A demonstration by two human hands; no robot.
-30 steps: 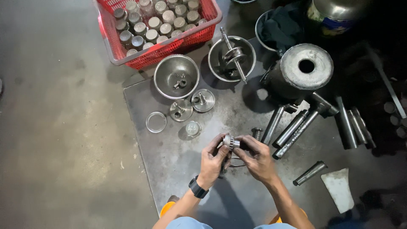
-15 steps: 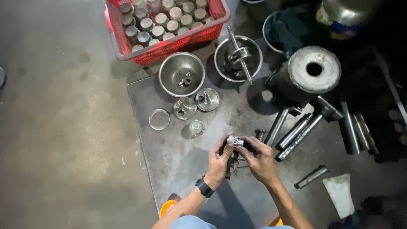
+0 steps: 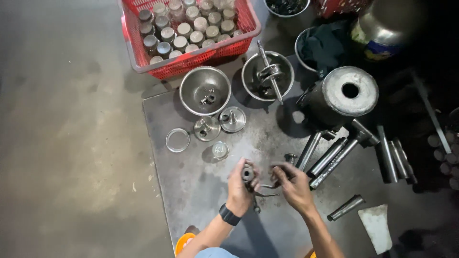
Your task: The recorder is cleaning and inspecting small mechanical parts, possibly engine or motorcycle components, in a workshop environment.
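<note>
My left hand (image 3: 239,187), with a dark watch on its wrist, grips a small round metal part (image 3: 247,173) with a hole in its end. My right hand (image 3: 292,185) is a little to the right of it, fingers curled around a small dark piece that I cannot make out. A thin bent metal piece (image 3: 266,193) lies on the steel plate (image 3: 191,186) between the two hands. Both hands hover low over the plate.
A red basket (image 3: 191,59) of metal cylinders stands at the top. Two steel bowls (image 3: 204,91) (image 3: 267,76) with parts sit behind small discs and a ring (image 3: 177,140). A large hollow cylinder (image 3: 342,98) and several rods (image 3: 330,157) lie right. A scraper (image 3: 375,227) lies lower right.
The hands have drawn apart; before they were together on one small part. The left hand now holds the round part alone, and the view has shifted down slightly.
</note>
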